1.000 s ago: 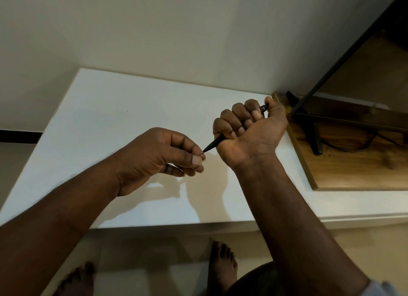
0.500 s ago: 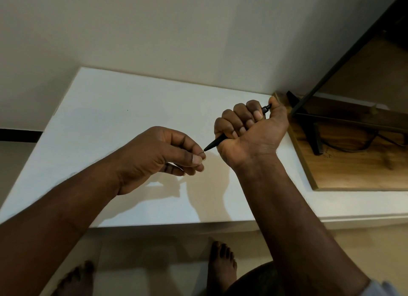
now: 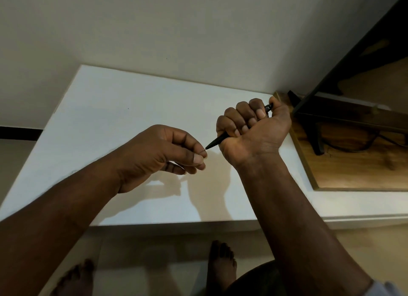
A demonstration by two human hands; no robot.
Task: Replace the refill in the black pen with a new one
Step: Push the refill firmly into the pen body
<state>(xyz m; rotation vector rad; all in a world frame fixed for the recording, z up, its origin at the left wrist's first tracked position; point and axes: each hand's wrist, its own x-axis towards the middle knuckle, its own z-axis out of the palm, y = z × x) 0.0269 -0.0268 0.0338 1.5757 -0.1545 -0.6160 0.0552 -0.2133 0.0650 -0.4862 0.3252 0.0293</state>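
Right hand [image 3: 254, 131] fists the black pen [image 3: 217, 141] above the table [image 3: 132, 101], axis upper-right to lower-left. Left hand [image 3: 154, 154] pinches the refill tip [image 3: 204, 149] between thumb and forefinger at the low end; I'd pull lower-left.

Black pen [image 3: 217, 140]; white table [image 3: 132, 110]; brown wood-grain board [image 3: 353, 169]; black cable [image 3: 362, 146].

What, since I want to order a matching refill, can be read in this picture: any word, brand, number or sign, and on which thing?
No text can be read anywhere in this view.
black pen: no print shows; the right hand hides most of the barrel.
refill, its tip pinched by the left hand: too thin to tell.
table, wooden board: no lettering.
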